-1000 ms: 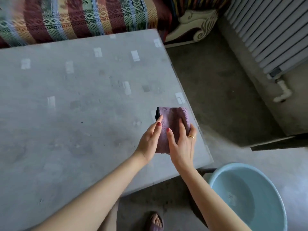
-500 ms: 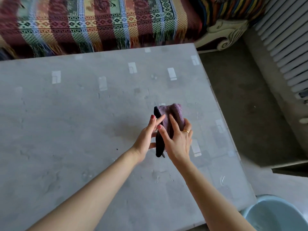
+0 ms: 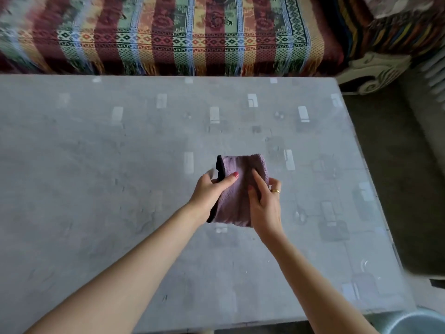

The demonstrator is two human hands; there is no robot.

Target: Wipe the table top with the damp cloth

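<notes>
A grey stone-look table top [image 3: 101,189] fills most of the view, its glossy surface scattered with pale rectangular reflections. Behind its far edge runs a sofa draped in a striped woven blanket [image 3: 168,34] with fringe hanging down. Near the middle of the table, the left hand [image 3: 212,189] grips the left edge of a folded mauve cloth [image 3: 238,196], thumb lying across the top face and fingers curled beneath, where a dark underside or backing shows along the edge. The cloth appears to be held just above the table top rather than lying flat on it, though contact at its lower edge cannot be judged. The right hand [image 3: 265,203] holds the cloth's right side, forefinger stretched across the fabric and the other fingers wrapped around its edge; a gold ring [image 3: 275,191] sits on one finger. Further right, a carved pale sofa arm [image 3: 375,73] stands beyond the table corner, and the rim of a light blue basin [image 3: 419,321] shows at the bottom right on the floor.
</notes>
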